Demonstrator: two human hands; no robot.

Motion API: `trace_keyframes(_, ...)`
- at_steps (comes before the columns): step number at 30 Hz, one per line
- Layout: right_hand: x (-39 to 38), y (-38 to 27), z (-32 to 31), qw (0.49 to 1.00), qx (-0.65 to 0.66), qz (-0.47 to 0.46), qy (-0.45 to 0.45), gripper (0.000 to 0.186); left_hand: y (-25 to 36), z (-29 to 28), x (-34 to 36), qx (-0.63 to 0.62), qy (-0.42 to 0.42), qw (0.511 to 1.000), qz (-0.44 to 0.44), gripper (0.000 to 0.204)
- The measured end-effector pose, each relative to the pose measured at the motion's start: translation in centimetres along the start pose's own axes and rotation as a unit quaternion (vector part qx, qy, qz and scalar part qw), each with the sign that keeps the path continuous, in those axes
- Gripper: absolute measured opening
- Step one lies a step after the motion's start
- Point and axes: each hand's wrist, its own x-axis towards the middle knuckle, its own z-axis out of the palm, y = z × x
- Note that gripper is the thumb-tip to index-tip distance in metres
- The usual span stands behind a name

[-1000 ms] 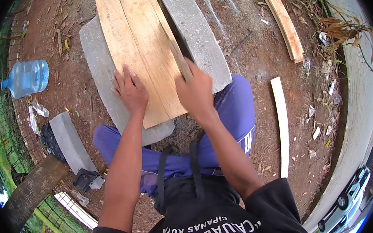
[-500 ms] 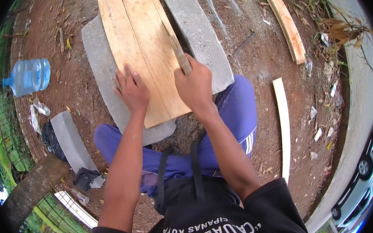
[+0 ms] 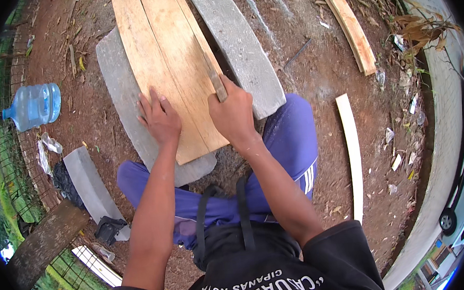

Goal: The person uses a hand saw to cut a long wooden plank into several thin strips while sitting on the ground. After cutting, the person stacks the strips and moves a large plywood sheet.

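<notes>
Hands (image 3: 160, 119) at board (image 3: 181, 89), right (image 3: 231, 107) gripping tool (image 3: 217, 86).

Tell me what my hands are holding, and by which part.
Your right hand grips a narrow flat tool by its near end; your left hand rests on the wooden board, ungripped.

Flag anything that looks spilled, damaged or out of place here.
Pale streaks mark the ground beside the right grey slab, possibly a spill. Stray plastic litter lies at far left. The wooden board under the left hand has a dark lengthwise line; crack or joint, I cannot tell.
</notes>
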Motion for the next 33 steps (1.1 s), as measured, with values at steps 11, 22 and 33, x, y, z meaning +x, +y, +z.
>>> trace_keyframes(11, -14.9, -1.0, -10.3, 0.999, 0.008, -0.009, -0.029, 0.057, -0.2, 0.2, 0.0, -0.005, 0.007, 1.0, 0.009, 0.054)
trace_keyframes(22, -18.7, -2.3, -13.3, 0.997, -0.005, 0.027, -0.071, 0.055, -0.6, 0.4, -0.2, -0.006, 0.014, 1.0, -0.017, 0.053)
trace_keyframes(33, -1.2, -0.8, -1.7, 0.999, -0.013, -0.03, -0.014, 0.046, -0.7, 0.2, -0.4, -0.004, 0.01, 1.0, -0.005, 0.053)
